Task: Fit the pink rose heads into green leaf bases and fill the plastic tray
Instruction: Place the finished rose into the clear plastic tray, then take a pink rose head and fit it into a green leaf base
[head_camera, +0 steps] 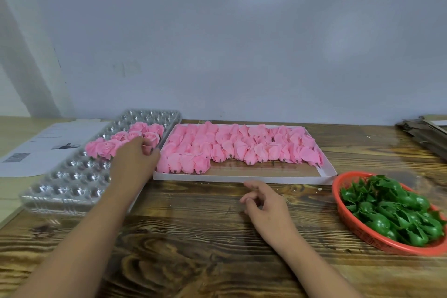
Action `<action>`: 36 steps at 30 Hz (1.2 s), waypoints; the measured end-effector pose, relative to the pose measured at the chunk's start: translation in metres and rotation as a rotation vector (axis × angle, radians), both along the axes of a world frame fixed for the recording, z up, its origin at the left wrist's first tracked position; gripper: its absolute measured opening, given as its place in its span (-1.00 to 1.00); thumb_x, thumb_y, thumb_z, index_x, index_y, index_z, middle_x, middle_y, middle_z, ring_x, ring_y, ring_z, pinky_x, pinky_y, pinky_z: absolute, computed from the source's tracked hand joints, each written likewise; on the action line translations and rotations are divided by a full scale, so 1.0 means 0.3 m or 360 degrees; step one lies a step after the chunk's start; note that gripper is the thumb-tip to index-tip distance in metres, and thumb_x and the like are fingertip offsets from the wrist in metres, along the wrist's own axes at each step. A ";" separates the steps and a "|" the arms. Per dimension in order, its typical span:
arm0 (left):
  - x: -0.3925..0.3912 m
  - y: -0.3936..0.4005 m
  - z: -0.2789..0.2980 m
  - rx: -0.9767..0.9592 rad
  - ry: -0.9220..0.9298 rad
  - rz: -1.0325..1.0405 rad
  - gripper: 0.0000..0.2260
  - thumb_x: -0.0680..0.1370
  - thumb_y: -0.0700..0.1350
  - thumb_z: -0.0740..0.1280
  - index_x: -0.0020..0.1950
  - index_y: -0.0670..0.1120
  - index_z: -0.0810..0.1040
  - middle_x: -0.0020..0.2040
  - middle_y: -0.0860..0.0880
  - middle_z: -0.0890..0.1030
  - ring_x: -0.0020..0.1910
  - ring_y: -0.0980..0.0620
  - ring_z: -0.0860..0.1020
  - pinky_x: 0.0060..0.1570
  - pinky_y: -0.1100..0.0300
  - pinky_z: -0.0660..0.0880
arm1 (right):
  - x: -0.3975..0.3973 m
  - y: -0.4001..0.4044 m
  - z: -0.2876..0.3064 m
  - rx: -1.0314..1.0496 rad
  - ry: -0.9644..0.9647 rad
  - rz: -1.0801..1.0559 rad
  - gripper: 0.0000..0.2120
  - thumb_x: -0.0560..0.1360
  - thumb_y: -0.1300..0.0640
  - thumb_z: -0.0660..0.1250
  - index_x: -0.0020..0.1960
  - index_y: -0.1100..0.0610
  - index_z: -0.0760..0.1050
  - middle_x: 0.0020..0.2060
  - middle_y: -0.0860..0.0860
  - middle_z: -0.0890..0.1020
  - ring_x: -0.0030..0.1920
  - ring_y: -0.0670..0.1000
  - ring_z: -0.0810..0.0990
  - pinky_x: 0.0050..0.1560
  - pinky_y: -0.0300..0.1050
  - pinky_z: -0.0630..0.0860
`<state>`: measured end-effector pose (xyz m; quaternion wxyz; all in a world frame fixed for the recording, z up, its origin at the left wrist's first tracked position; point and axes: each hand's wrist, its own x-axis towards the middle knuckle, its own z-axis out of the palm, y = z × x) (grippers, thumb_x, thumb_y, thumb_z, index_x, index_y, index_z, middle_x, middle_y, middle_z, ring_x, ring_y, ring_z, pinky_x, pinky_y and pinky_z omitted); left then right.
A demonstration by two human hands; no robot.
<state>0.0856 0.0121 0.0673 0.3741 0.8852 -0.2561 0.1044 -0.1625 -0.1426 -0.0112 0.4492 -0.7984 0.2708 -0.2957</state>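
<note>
Head view: left hand [135,157] reaches over the clear plastic tray [72,184], fingers curled onto a finished rose [147,149] at the tray's right edge. Looks like a pinch on it, but the fingertips are mostly hidden behind the hand, so grip detail is unclear.

More finished roses [125,139] sit in the tray's middle rows, just beyond and left of that hand, touching each other. Near rows and far rows of the tray show bare cups. The tray looks like a stack of several.

Right hand [263,203] is above the wooden bench [193,237], fingers loosely curled and partly spread, holding nothing. It's just in front of the near rim of the white box [242,178], not touching it as far as I can tell.

Loose pink rose heads [242,147] lie packed in rows in the white box, stems pointing toward the person; near strip of the box floor is bare. They sit just beyond the right hand and immediately right of the left hand.

Green leaf bases [391,210] are piled in a red basket [362,232] at the right bench edge, well right of the right hand.

Printed paper sheets [48,147] lie left of the tray, partly under it. Stack of flat cardboard [425,133] far right, blurred.
</note>
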 end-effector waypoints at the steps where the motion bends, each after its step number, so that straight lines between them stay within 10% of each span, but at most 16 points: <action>1: -0.046 -0.016 -0.015 -0.0083 0.0010 -0.0096 -0.96 0.54 -0.14 0.38 -0.03 -0.03 0.61 -0.20 0.06 0.63 -0.18 -0.02 0.59 -0.22 0.18 0.43 | -0.002 0.002 0.003 -0.0015 -0.0002 0.0002 -0.61 0.54 0.26 0.28 0.08 -0.26 0.45 -0.15 -0.22 0.67 -0.16 -0.12 0.63 -0.03 -0.17 0.56; 6: -0.243 -0.089 -0.124 -0.0139 0.0135 -0.0510 -0.81 0.55 -0.14 0.42 -0.20 0.12 0.53 -0.28 0.15 0.59 -0.23 0.23 0.54 -0.24 0.29 0.41 | -0.016 0.023 0.028 -0.0073 -0.0028 0.0030 -0.65 0.53 0.28 0.30 0.08 -0.18 0.47 -0.17 -0.28 0.65 -0.27 -0.18 0.57 -0.18 -0.42 0.45; 20: -0.282 -0.091 -0.207 -0.0057 0.0298 -0.0683 -0.88 0.56 -0.12 0.43 -0.17 0.05 0.61 -0.31 0.05 0.62 -0.29 0.15 0.56 -0.24 0.31 0.47 | -0.236 -0.131 0.336 -0.0392 0.0486 0.0067 -0.96 0.53 0.09 0.38 -0.06 -0.04 0.60 -0.24 -0.09 0.67 -0.24 -0.16 0.62 -0.22 -0.25 0.50; 26: -0.294 -0.092 -0.197 0.0085 0.0226 -0.0714 -0.90 0.57 -0.07 0.42 -0.13 0.09 0.59 -0.28 0.07 0.63 -0.24 0.11 0.58 -0.15 0.11 0.57 | -0.160 -0.328 0.383 -0.0177 0.0651 -0.0236 -0.89 0.49 0.19 0.37 -0.17 0.19 0.62 -0.29 0.07 0.70 -0.21 0.07 0.70 -0.12 -0.03 0.65; 31: -0.287 -0.090 -0.200 -0.0033 0.0283 -0.0674 -0.88 0.56 -0.11 0.43 -0.17 0.06 0.61 -0.33 0.05 0.61 -0.29 0.13 0.55 -0.26 0.31 0.44 | -0.023 -0.420 0.277 -0.0173 0.0872 -0.0520 -0.74 0.43 0.23 0.30 -0.41 0.12 0.35 -0.44 0.03 0.43 -0.38 0.04 0.42 -0.31 -0.17 0.37; 36: -0.275 -0.089 -0.208 -0.0072 0.0316 -0.0706 -0.87 0.56 -0.12 0.43 -0.16 0.07 0.61 -0.34 0.05 0.58 -0.31 0.20 0.53 -0.29 0.40 0.40 | -0.014 -0.460 0.228 -0.0448 0.0986 -0.0848 -0.86 0.50 0.13 0.29 -0.02 0.21 0.43 -0.03 0.20 0.57 0.07 0.26 0.53 0.05 0.04 0.48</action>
